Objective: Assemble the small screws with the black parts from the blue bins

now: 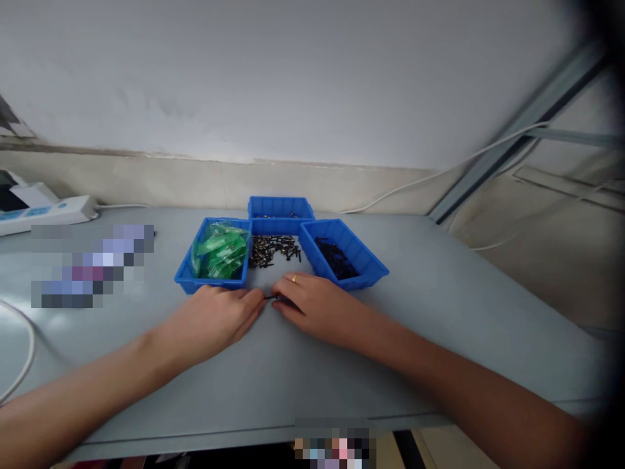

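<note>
My left hand (227, 316) is closed in a pinch, with its fingertips at one end of a thin dark piece (270, 298) that looks like a screw. From the other side, my right hand (317, 305), with a ring on one finger, has its fingers closed at the same piece. Most of it is hidden by the fingertips. Just beyond the hands lies a loose pile of small black and brassy screws (266, 251). The blue bin with green plastic bags (219, 251) stands by my left hand. Near my right hand is a blue bin of small black parts (336, 257).
Behind the pile stands a third blue bin (282, 226) with a few small pieces. A white power strip (58, 212) lies at the far left of the grey table (439, 312). White cables and a metal frame (488, 137) are at the sides.
</note>
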